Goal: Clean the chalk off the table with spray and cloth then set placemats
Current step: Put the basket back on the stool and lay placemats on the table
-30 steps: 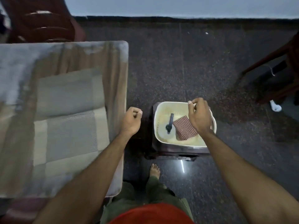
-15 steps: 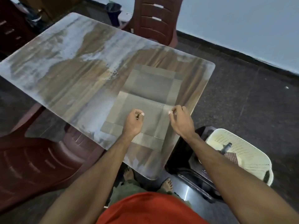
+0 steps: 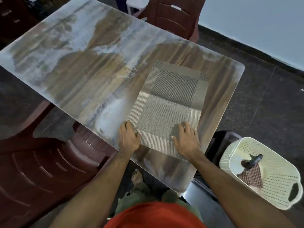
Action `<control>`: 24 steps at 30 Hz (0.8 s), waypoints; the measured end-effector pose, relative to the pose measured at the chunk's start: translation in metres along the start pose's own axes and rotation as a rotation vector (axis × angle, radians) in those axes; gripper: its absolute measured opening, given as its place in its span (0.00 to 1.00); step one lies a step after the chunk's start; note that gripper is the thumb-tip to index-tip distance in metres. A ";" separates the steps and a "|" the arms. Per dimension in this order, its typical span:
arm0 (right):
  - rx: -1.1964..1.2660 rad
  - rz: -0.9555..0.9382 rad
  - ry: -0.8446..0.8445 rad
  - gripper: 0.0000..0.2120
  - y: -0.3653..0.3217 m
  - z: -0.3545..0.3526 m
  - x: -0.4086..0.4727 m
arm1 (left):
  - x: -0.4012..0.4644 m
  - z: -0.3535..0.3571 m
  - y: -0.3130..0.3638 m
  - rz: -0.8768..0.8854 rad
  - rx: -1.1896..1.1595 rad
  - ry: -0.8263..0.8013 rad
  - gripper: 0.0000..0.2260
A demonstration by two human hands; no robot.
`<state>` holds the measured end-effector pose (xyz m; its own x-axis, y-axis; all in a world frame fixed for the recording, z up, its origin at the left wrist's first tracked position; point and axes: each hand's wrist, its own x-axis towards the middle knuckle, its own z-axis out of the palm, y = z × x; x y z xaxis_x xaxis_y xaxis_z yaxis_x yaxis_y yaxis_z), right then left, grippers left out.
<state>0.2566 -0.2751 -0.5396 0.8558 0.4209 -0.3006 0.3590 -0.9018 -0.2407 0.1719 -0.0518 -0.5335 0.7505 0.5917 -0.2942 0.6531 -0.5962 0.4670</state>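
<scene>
Two grey woven placemats lie stacked and offset on the right part of the wood-grain table (image 3: 85,76), which is streaked with whitish smears. The upper placemat (image 3: 162,119) is the nearer one; the lower placemat (image 3: 177,79) shows beyond it. My left hand (image 3: 129,137) rests at the near left corner of the upper mat, thumb on its surface. My right hand (image 3: 185,139) lies flat on its near right part, fingers spread. A dark spray bottle (image 3: 254,160) and a checked cloth (image 3: 251,177) sit in a cream basket (image 3: 279,186) at right.
A dark red plastic chair (image 3: 41,170) stands at the near left, tucked against the table edge. Another red chair (image 3: 172,15) is at the far side. The basket rests on a dark stool (image 3: 218,140) beside the table's right corner. Dark floor surrounds everything.
My view swung from the basket to the table. Both hands moved from loosely curled above the mats down onto the near mat, fingers now flattened on it.
</scene>
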 end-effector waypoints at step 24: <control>0.006 0.034 -0.017 0.28 -0.082 -0.016 0.058 | 0.022 -0.018 -0.030 -0.170 -0.532 -0.084 0.12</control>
<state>0.2832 -0.1786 -0.5222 0.8611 0.3920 -0.3240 0.3278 -0.9149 -0.2357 0.1665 -0.0110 -0.5390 0.6591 0.5970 -0.4574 0.6408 -0.1273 0.7571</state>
